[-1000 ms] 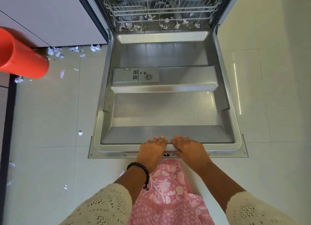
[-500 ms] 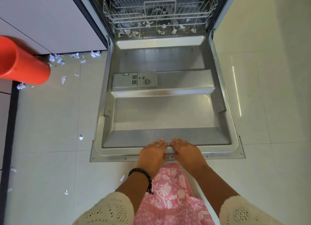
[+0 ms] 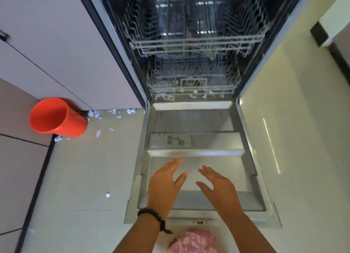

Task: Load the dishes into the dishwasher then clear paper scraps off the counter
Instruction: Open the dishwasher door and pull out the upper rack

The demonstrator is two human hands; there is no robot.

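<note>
Pale glossy floor tiles fill most of the frame, with grey flat-fronted cabinets in the upper left. At centre, the stainless-steel dishwasher door lies folded down flat, and behind it in the upper centre the dark tub shows a white wire upper rack and a white wire lower rack. Neither rack shows any dishes, so loading looks not yet begun.

Both hands hover above the door's inner panel in the lower centre. The left hand has its fingers straight and spread and grips nothing; the right hand is likewise loose and empty. A dark beaded bracelet circles the left wrist.

White crumpled paper scraps lie on the floor at centre left near an orange plastic bucket, and more sit along the lower rack's front edge.

Risks, as I judge them: the lowered door juts out at shin level just in front of the person, so stepping forward could strike its front edge. Scraps inside the tub could clog the machine if left there. Leaning weight on the door might strain its hinges.

Open floor to the right of the door gives room to step around; the left is tighter, between bucket and cabinets.
</note>
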